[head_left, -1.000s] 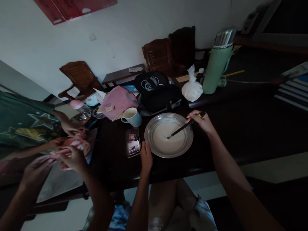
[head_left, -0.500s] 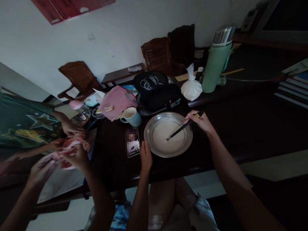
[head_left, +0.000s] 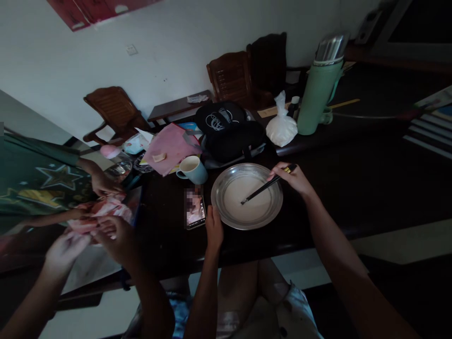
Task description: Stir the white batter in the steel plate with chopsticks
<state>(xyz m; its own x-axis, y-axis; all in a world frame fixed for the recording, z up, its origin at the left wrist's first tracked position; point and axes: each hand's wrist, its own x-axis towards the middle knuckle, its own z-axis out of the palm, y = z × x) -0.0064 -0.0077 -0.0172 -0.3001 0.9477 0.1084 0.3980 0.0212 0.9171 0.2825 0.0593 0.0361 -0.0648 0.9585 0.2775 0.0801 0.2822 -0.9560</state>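
A wide metal bowl [head_left: 217, 181] with a pale, milky batter [head_left: 243, 188] in it sits on the dark table in front of me. My left hand [head_left: 214, 230] grips its near-left rim, fingers close together. Over the far-right rim, my right hand [head_left: 291, 178] is closed around a pair of black chopsticks [head_left: 263, 189]. Their tips dip into the batter near the bowl's middle. A lit phone [head_left: 195, 209] lies just left of my left hand. Behind the bowl's left side stands a light blue mug [head_left: 196, 173].
At left, other people's hands [head_left: 118, 238] handle raw meat [head_left: 109, 212] over a board. Behind the bowl are a black bag [head_left: 229, 136], a tied bag of white powder [head_left: 281, 129] and a tall green thermos [head_left: 319, 96]. A pink cloth [head_left: 169, 153] lies behind the mug.
The chopstick tips have shifted slightly left and toward me in the batter. My left hand stays at the rim. At left, the other people's hands have moved the meat a little.
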